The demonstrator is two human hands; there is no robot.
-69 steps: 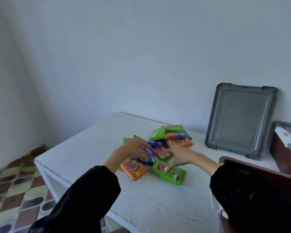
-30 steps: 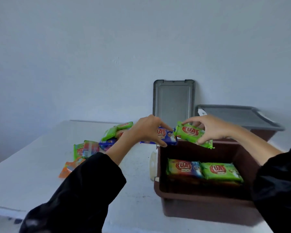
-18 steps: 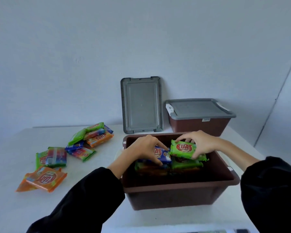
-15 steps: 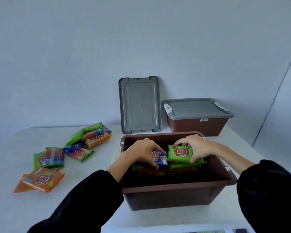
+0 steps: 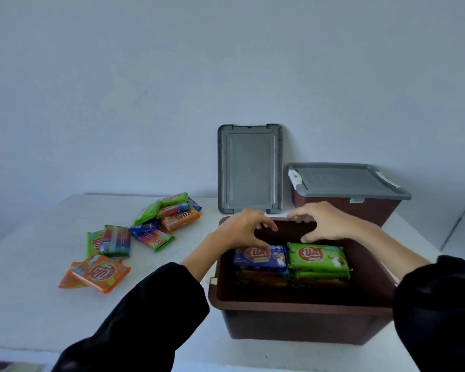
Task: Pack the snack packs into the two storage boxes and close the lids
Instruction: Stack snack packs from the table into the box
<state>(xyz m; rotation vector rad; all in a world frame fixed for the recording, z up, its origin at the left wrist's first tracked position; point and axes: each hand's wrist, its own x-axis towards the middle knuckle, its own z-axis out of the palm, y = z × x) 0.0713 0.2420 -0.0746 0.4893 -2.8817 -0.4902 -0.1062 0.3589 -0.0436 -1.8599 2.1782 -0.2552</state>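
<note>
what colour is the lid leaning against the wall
Grey. The lid stands upright against the wall behind the open brown box; the head view shows it clearly.

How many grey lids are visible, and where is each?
2. The loose lid leans against the wall behind the open storage box; the fitted lid sits on the second storage box, far right.
</note>
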